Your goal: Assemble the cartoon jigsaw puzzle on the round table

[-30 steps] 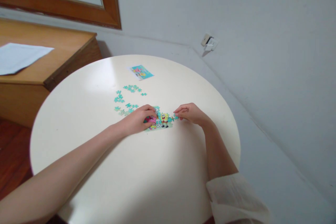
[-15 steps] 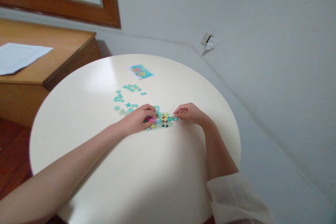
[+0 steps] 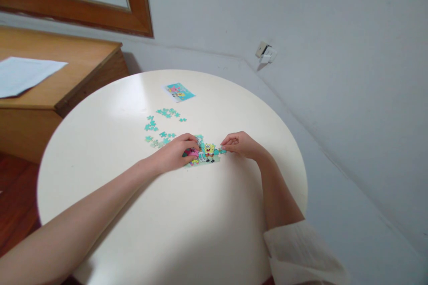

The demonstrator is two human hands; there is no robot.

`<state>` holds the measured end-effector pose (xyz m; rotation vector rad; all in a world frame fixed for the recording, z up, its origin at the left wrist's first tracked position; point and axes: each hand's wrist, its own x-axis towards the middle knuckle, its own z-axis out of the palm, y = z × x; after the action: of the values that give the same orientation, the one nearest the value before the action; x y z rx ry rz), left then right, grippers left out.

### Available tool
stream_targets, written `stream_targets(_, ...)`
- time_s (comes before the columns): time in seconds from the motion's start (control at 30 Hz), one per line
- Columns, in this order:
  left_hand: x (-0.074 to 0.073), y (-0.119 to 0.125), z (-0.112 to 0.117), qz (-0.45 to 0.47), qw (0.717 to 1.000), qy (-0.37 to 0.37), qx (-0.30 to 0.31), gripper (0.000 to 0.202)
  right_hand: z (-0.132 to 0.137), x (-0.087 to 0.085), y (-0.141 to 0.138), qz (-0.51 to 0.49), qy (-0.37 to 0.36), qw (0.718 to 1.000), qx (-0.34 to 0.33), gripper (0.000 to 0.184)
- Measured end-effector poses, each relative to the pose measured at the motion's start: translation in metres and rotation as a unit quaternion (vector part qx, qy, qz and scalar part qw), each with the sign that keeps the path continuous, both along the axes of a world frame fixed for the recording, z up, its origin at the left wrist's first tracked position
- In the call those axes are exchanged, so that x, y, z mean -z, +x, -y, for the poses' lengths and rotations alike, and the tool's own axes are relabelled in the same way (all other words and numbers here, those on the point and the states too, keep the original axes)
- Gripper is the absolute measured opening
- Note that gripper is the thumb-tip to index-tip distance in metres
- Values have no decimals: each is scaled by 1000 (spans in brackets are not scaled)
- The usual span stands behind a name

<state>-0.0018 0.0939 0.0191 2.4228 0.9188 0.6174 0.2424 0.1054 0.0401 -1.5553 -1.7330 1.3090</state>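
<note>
A partly assembled jigsaw puzzle (image 3: 209, 153) with cartoon figures, one yellow and one pink, lies flat on the round white table. Arched over its left part, my left hand (image 3: 182, 150) presses thumb and fingertips on it, hiding some of the picture. At the right edge of the puzzle, my right hand (image 3: 241, 144) pinches a small teal puzzle piece (image 3: 223, 150) between thumb and fingers. The fingertips partly cover this piece, and I cannot tell whether it is locked in.
Loose teal puzzle pieces (image 3: 151, 123) lie scattered beyond my left hand. Farther back is a picture card (image 3: 180, 91) with the same figures. A wooden cabinet (image 3: 87, 60) with a paper sheet (image 3: 30, 73) stands at left. A wall socket (image 3: 265, 52) is behind the table (image 3: 110, 142).
My right fingertips and the small piece have shifted very slightly at the puzzle's right edge. My left hand stays in place.
</note>
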Motion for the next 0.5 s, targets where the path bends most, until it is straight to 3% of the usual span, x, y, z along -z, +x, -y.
stream_targets(0.5,-1,0,0,0,1000,-1,4,20,0,2,-1,23,17,1000,2,9)
